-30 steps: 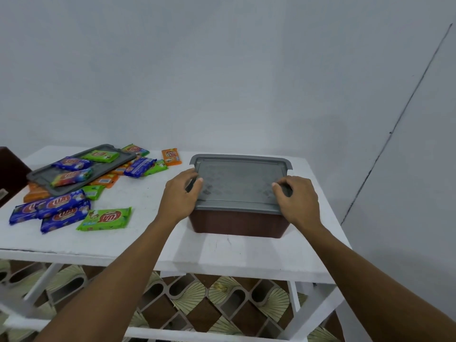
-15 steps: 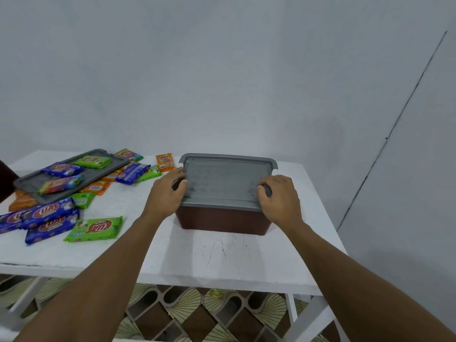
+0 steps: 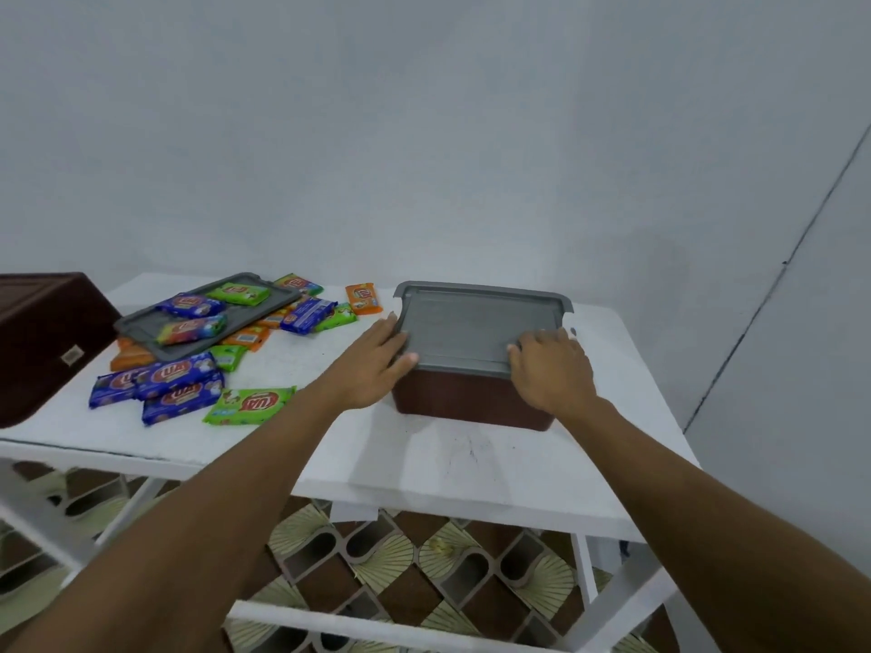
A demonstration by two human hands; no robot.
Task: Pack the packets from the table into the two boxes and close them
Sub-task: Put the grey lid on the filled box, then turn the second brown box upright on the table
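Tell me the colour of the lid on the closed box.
Grey lid on a brown box; head view.

Pale wall, patterned floor tiles

A lidded brown plastic box stands mid-frame on a white wooden table; colourful snack packets lie left, some on a grey plastic lid.
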